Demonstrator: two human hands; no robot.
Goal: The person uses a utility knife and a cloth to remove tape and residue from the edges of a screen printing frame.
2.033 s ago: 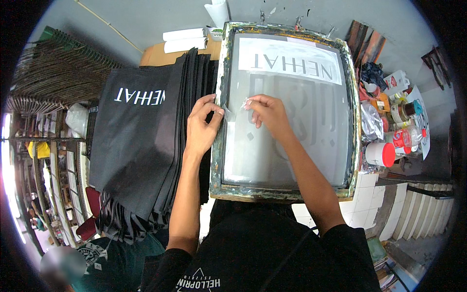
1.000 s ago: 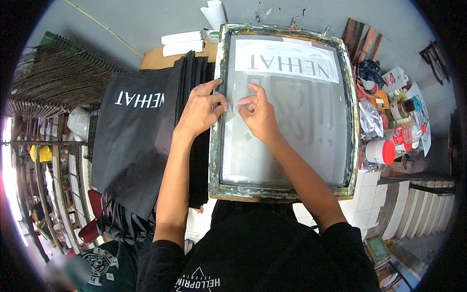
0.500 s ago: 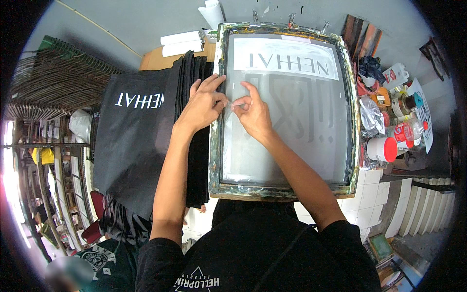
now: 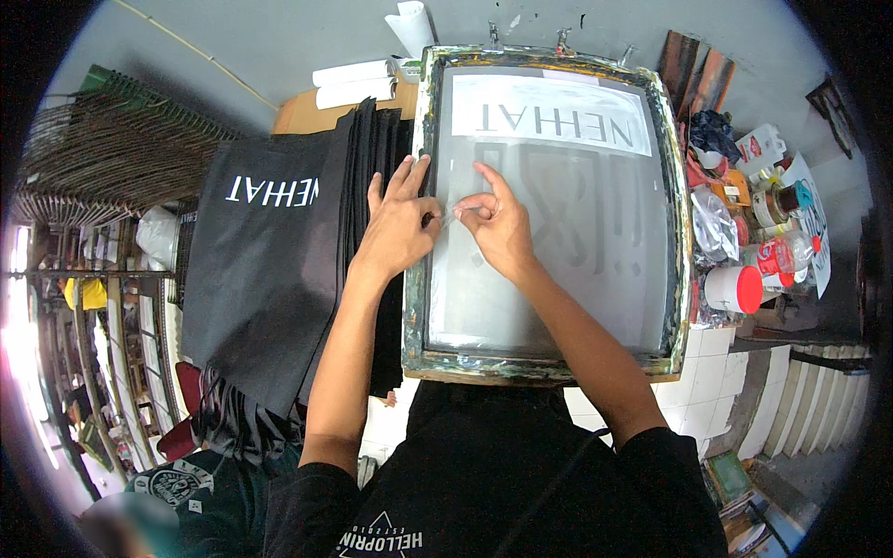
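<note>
A screen-printing frame (image 4: 416,307) with a paint-stained rim lies in front of me, its grey mesh (image 4: 502,312) showing faint stencil shapes and a white band with lettering at the far end. Over its left edge, my left hand (image 4: 398,231) pinches thumb and forefinger together, with the other fingers spread. My right hand (image 4: 502,234) faces it, thumb and fingers pinched and the forefinger raised. Between the two pinches stretches a small, clear strip that looks like tape (image 4: 448,219).
Black fabric bags (image 4: 256,270) with white lettering are stacked on the left, beside a wire rack (image 4: 93,167). White paper rolls (image 4: 355,82) lie behind. Jars, bottles and a red-lidded tub (image 4: 730,289) crowd the right side. Another person's dark green shirt (image 4: 219,507) shows at lower left.
Both hands have moved a little toward me. The gap between their pinched fingertips has widened, with the clear strip drawn between them.
</note>
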